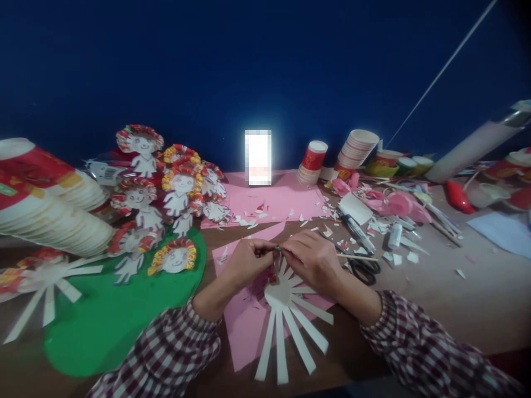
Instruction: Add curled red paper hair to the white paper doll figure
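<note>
A paper cup cut into strips (279,296) is spread out like a sunburst below my hands, its white strips fanning toward me. My left hand (249,260) pinches the end of one of its strips, which looks curled or rolled at the fingertips. My right hand (313,257) meets it there, fingers closed on the same strip end. Part of the cut cup is covered by my right hand. Beneath it lies a pink paper sheet (240,331). Scissors (365,271) with dark handles and a thin wooden stick (360,257) lie just right of my right hand.
Left stand stacked paper cups (62,215), several paper dolls (143,149) with curled hair, and a green sheet (112,326). Behind are pink paper (282,199), a red cup (314,156) and a bright pixelated rectangle (258,157). Right lie a marker (357,232), a glue stick (395,236) and scraps.
</note>
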{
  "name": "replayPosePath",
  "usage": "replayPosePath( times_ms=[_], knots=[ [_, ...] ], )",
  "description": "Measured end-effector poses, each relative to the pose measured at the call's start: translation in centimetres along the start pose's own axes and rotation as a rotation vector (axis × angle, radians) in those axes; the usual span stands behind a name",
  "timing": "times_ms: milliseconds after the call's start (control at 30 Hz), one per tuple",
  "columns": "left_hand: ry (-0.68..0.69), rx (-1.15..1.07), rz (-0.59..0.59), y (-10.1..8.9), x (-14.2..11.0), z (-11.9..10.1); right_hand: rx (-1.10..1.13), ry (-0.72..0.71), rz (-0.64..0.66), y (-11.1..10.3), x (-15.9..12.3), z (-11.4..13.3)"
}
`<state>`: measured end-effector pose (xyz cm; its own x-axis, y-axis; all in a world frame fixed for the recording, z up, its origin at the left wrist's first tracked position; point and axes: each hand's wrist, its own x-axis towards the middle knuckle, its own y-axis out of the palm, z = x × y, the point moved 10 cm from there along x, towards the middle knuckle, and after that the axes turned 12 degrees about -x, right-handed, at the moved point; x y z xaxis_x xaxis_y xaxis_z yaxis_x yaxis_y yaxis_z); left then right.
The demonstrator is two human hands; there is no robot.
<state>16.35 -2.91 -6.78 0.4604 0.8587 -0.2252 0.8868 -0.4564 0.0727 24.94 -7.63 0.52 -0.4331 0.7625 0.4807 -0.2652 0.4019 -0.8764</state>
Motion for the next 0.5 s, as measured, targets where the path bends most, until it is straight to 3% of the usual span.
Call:
replayPosePath(
  times_ms=[500],
  knots=[
    [0.064, 0.075, 0.000, -0.25, -0.05, -0.67, -0.066, -0.038, 0.004, -0.38, 0.45, 0.81]
  ],
)
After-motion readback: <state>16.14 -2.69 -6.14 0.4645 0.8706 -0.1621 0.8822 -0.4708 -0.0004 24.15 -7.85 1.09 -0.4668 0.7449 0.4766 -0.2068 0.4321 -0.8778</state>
